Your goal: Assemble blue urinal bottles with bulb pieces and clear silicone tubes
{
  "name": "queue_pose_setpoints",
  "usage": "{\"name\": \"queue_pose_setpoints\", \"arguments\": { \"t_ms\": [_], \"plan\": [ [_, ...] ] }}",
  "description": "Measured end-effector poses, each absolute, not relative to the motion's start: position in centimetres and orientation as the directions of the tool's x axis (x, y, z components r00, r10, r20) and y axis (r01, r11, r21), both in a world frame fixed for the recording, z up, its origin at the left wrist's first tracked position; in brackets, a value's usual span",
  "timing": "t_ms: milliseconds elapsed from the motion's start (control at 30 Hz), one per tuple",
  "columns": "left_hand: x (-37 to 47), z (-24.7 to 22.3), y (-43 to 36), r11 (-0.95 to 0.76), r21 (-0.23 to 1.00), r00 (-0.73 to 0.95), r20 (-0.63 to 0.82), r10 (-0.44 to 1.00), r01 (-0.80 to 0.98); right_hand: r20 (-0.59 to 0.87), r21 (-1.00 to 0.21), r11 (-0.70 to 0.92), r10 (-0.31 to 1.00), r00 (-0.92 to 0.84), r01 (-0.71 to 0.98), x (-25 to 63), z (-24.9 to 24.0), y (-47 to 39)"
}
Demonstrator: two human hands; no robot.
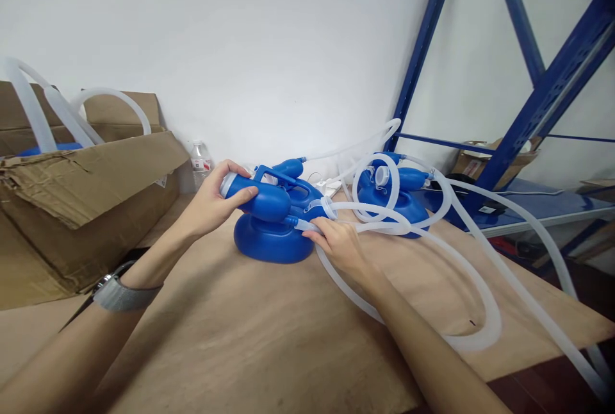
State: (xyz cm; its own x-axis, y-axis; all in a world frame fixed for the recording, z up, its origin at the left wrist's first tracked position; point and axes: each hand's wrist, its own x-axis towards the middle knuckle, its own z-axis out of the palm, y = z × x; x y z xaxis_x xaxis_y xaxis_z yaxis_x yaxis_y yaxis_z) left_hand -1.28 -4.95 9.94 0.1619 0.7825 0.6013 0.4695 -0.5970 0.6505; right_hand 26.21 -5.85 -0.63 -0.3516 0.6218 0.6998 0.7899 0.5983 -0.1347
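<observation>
In my left hand (216, 193) is a blue funnel cup (266, 201) with a pale rim, held tilted above the wooden table. My left fingers wrap round its rim end. A translucent hose (303, 225) joins the cup's narrow end, and my right hand (336, 241) pinches it just behind the blue connector. Behind and below the cup stands a blue plastic jug (273, 244) with a handle and a white neck. The cup and my hands partly cover it. Farther right are a second blue jug (416, 212) and another blue cup (410, 178).
On the left sits an open cardboard box (91, 209) with hoses and a blue item inside. A clear bottle (199, 161) stands by the wall. Long loops of hose (485, 331) spread over the table (269, 337) and past its right edge. A blue metal rack (519, 125) rises on the right.
</observation>
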Motion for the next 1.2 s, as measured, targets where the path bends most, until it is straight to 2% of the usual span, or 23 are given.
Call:
{"name": "queue_pose_setpoints", "arguments": {
  "t_ms": [300,533,633,900,1200],
  "plan": [
    [-1.3,9.3,-4.7,-0.656,0.604,0.271,0.608,0.747,0.453,0.731,-0.004,0.627,0.533,-0.426,0.779,26.4,-0.6,-5.7],
    [-1.3,8.9,-4.5,-0.682,0.659,0.239,0.64,0.73,0.317,0.729,-0.112,0.69,0.546,-0.412,0.715,25.5,-0.7,-6.0],
    [-0.9,8.7,-4.7,-0.715,0.641,0.225,0.68,0.698,0.279,0.707,-0.143,0.686,0.575,-0.412,0.713,25.5,-0.5,-6.0],
    [-0.7,9.1,-5.5,-0.79,0.534,0.231,0.763,0.603,0.301,0.677,-0.172,0.68,0.608,-0.415,0.713,25.2,0.4,-6.9],
    [0.0,9.2,-6.4,-0.77,0.534,0.22,0.752,0.621,0.349,0.646,-0.226,0.673,0.645,-0.409,0.705,24.9,1.0,-7.5]
  ]
}}
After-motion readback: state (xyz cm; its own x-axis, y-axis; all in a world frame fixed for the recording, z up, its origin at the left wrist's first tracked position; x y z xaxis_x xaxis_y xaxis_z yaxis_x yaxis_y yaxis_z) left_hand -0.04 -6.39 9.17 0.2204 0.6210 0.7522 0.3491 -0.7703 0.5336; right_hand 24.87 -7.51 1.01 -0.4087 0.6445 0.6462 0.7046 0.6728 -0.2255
